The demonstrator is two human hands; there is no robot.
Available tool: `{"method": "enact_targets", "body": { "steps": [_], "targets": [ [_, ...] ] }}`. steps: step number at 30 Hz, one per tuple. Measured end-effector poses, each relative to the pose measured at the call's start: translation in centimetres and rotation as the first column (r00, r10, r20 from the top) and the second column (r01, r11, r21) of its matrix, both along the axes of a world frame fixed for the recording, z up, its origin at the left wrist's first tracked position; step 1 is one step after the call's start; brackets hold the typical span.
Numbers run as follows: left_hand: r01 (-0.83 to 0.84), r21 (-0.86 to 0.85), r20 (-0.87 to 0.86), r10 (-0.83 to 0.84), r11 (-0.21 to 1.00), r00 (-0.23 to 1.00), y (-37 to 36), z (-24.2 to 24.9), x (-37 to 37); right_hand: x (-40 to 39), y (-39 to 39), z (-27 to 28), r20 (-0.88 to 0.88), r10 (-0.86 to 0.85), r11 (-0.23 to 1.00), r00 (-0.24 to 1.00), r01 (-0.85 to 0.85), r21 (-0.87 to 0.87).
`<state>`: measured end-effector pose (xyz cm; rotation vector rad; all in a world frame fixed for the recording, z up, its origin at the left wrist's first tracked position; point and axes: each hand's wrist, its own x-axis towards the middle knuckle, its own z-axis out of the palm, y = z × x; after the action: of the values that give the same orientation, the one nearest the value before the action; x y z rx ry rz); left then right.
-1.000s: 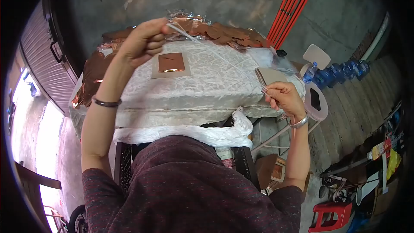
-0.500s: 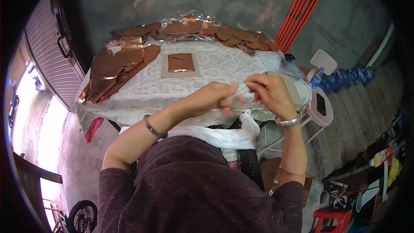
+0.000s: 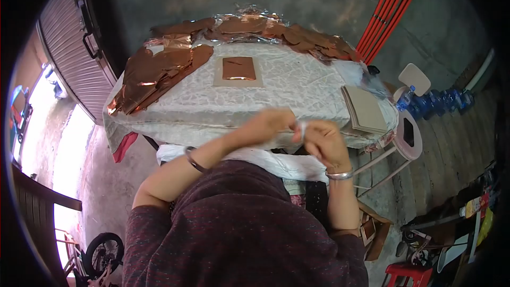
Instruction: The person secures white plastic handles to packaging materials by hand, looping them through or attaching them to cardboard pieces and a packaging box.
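My left hand (image 3: 272, 123) and my right hand (image 3: 325, 141) meet fingertip to fingertip in front of the table's near edge. Both are closed, with a small bit of white thread (image 3: 303, 129) between their fingers; the left is smeared by motion. A white hank of thread (image 3: 284, 165) lies across my lap below them. Farther back on the table, a copper-coloured foil sheet (image 3: 239, 69) rests on a pale board (image 3: 256, 82). A stack of greyish boards (image 3: 366, 109) sits at the table's right end, beyond my right hand.
Copper foil sheets (image 3: 154, 79) are heaped on the table's left, and more foil (image 3: 244, 25) lines its back edge. A white patterned cloth (image 3: 303, 77) covers the table. At right stands a stool with a phone (image 3: 408, 132), near several blue water bottles (image 3: 430, 103).
My hands have dropped lower, and the right hand has come down towards my lap. The grey board stack, hidden behind my right hand before, now shows. The whole view has shifted slightly.
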<state>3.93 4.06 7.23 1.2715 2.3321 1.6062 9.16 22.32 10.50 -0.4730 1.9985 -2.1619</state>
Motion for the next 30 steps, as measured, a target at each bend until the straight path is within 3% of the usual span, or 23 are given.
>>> {"method": "enact_targets", "body": {
  "steps": [1, 2, 3, 5, 6, 7, 9, 10, 11, 13, 14, 15, 16, 17, 18, 19, 21, 23, 24, 25, 26, 28, 30],
  "targets": [
    [0.019, -0.086, -0.108, -0.028, 0.996, 0.994, 1.0, -1.1, 0.6, -0.4, -0.2, 0.2, -0.026, -0.054, 0.991, 0.998, 0.050, -0.122],
    [0.130, -0.001, -0.003, -0.130, 0.992, 0.992, 1.7, -0.3, 2.4, -0.9, -0.4, 0.2, -0.081, -0.229, 0.973, 0.970, 0.230, 0.002],
    [0.129, -0.002, -0.003, -0.129, 0.992, 0.992, 1.0, 0.7, 1.6, -0.8, -0.4, -0.2, -0.080, -0.228, 0.973, 0.970, 0.229, 0.001],
    [0.073, 0.157, -0.086, -0.060, 0.985, 0.995, -0.5, 2.2, -1.0, -0.1, 0.2, -1.0, -0.045, -0.010, 0.978, 0.999, 0.020, 0.209],
    [0.073, 0.152, -0.071, -0.063, 0.986, 0.995, 0.0, 1.4, -0.5, 0.6, 0.1, 0.0, 0.066, 0.134, 0.987, 0.989, -0.139, 0.082],
    [0.067, 0.140, -0.045, -0.061, 0.988, 0.997, 1.0, 0.3, 0.3, 0.5, -0.1, -0.1, 0.071, 0.134, 0.987, 0.988, -0.139, 0.076],
    [0.055, 0.112, -0.010, -0.054, 0.992, 0.999, 2.4, -1.0, 1.4, -0.4, -0.7, -0.1, -0.120, -0.187, 0.976, 0.975, 0.171, -0.133],
    [0.028, 0.013, 0.007, -0.028, 1.000, 1.000, 2.2, 1.2, 2.9, -1.2, -0.3, -0.8, -0.169, -0.294, 0.956, 0.941, 0.289, -0.056],
    [0.037, 0.010, 0.010, -0.037, 0.999, 0.999, 2.0, 1.9, 2.8, -1.0, -0.2, -1.4, -0.165, -0.303, 0.953, 0.939, 0.297, -0.058],
    [-0.087, -0.026, -0.139, 0.082, 0.996, 0.987, 0.6, 3.1, 0.9, -0.2, -0.6, -2.0, -0.222, -0.214, 0.925, 0.951, 0.270, 0.267],
    [-0.102, -0.028, -0.277, 0.090, 0.994, 0.957, 0.2, 2.8, -0.5, 0.3, -0.6, -1.0, -0.024, -0.112, 0.970, 0.993, 0.115, 0.216],
    [-0.099, -0.032, -0.275, 0.087, 0.995, 0.958, 0.4, 2.0, -0.6, 0.4, -0.5, -1.1, -0.020, -0.115, 0.970, 0.993, 0.117, 0.213],
    [-0.042, 0.069, 0.172, 0.030, 0.997, 0.985, 0.8, 1.3, -0.6, 0.3, -0.5, -1.1, -0.007, -0.105, 0.994, 0.994, 0.106, 0.034],
    [-0.031, 0.180, 0.573, -0.079, 0.983, 0.815, 1.2, 0.8, -0.6, 0.1, -0.4, -1.0, 0.002, -0.095, 0.984, 0.995, 0.094, -0.149],
    [0.007, 0.352, 0.663, -0.255, 0.936, 0.704, 1.7, 0.5, 0.1, -0.4, 0.0, -1.6, -0.036, -0.073, 0.986, 0.997, 0.066, -0.155],
    [0.015, 0.348, 0.666, -0.258, 0.937, 0.700, 1.9, 0.3, 0.5, -0.6, 0.2, -2.1, -0.034, -0.082, 0.984, 0.996, 0.075, -0.159],
    [-0.118, 0.360, 0.705, -0.187, 0.926, 0.684, 2.4, 0.4, 1.2, -0.5, -0.2, -2.8, -0.045, -0.251, 0.963, 0.967, 0.244, -0.116],
    [-0.130, 0.267, 0.683, -0.092, 0.955, 0.725, 2.2, 0.3, 1.0, -0.4, -0.7, -2.5, -0.058, -0.277, 0.958, 0.959, 0.270, -0.102],
    [-0.155, 0.133, 0.220, 0.123, 0.979, 0.968, 2.1, 0.1, 1.0, -0.3, -0.9, -2.3, -0.078, -0.296, 0.953, 0.952, 0.290, -0.087],
    [-0.243, 0.027, -0.334, 0.238, 0.970, 0.912, 1.9, 0.0, 1.0, -0.3, -1.0, -2.3, -0.079, -0.297, 0.952, 0.951, 0.290, -0.093],
    [-0.241, 0.022, -0.339, 0.234, 0.970, 0.911, 1.5, 0.2, 0.7, -0.2, -1.1, -2.3, -0.088, -0.295, 0.955, 0.951, 0.292, -0.045],
    [-0.349, -0.098, -0.749, 0.162, 0.932, 0.643, 1.0, 1.2, 0.4, 0.0, -1.0, -2.5, -0.092, -0.297, 0.955, 0.951, 0.298, 0.002],
    [-0.300, -0.072, -0.772, 0.138, 0.951, 0.620, 0.7, 2.4, -0.2, -0.1, -0.7, -2.7, -0.038, -0.265, 0.964, 0.963, 0.265, -0.003]
  ]
}}
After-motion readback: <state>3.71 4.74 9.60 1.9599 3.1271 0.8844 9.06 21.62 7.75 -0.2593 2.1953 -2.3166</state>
